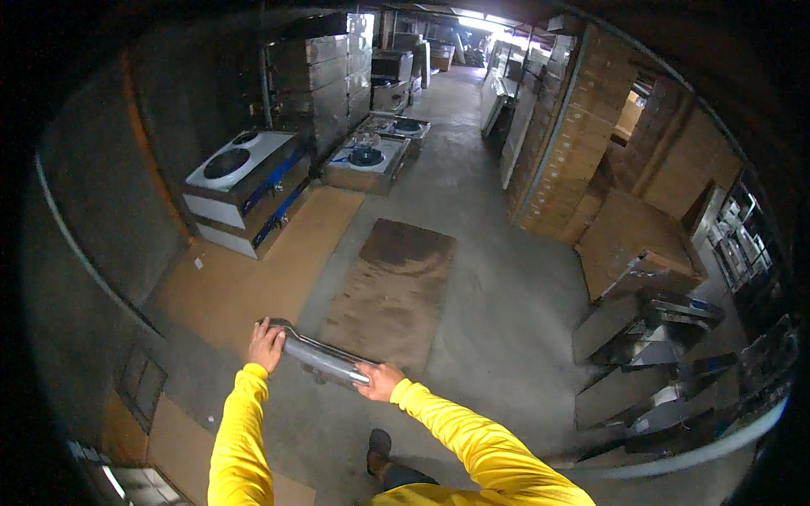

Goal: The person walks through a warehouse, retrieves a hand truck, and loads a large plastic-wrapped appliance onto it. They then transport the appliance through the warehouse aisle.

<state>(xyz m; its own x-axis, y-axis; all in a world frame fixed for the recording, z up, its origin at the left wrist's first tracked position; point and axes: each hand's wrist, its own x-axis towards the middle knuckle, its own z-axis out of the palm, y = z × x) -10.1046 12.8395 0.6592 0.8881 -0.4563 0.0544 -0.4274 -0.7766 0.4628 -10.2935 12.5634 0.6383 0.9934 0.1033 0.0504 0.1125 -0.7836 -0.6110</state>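
Note:
A long, shiny metal piece (325, 357) with a rounded, folded profile spans the space between my two hands, held out in front of me above the floor. My left hand (267, 346) grips its left end, fingers over the top edge. At the other end my right hand (381, 381) has its fingers wrapped round the metal. Both arms wear yellow sleeves. Beyond the piece, a worn brown cardboard sheet (396, 282) lies flat on the concrete floor, partly covered by the metal in this view.
On the left, two stacked stove-like units (253, 190) stand on tan cardboard (312, 236). More burner units (371, 160) sit farther along. Tall stacks of boxes (561, 143) line the right, with a large carton (641, 236) and dark metal parts (650, 354) nearer me. A concrete aisle (460, 126) runs between.

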